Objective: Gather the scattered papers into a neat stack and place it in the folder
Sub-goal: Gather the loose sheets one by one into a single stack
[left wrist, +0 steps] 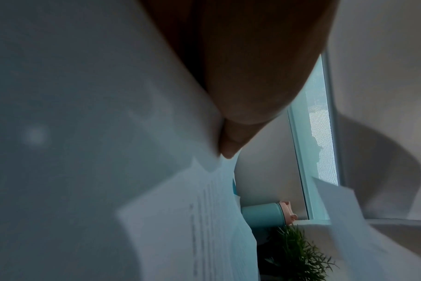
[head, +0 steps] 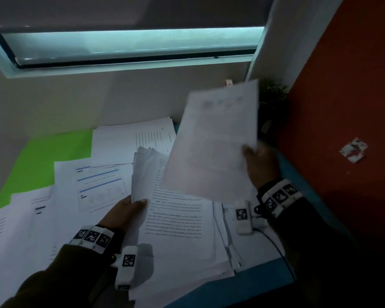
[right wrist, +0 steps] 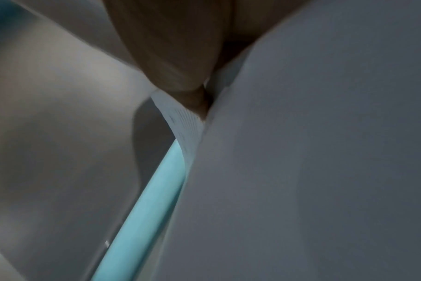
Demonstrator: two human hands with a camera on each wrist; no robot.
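My left hand (head: 129, 210) grips a bundle of white sheets (head: 145, 172) by its lower edge, holding it upright above the desk. In the left wrist view those sheets (left wrist: 84, 114) fill the left side, with my thumb (left wrist: 231, 144) pressed on them. My right hand (head: 256, 161) pinches a separate sheaf of papers (head: 213, 138) at its right edge and holds it raised and tilted; it is motion-blurred. The right wrist view shows that sheaf (right wrist: 312, 152) close up. A green folder (head: 45, 161) lies flat at the back left, partly covered by loose printed pages (head: 98, 183).
More printed pages (head: 182, 223) cover the blue desk (head: 242, 283), some overhanging near its front edge. A small green plant (head: 273, 96) and a teal bottle (left wrist: 262, 214) stand at the back right by the window (head: 129, 45). A red wall (head: 342, 107) bounds the right side.
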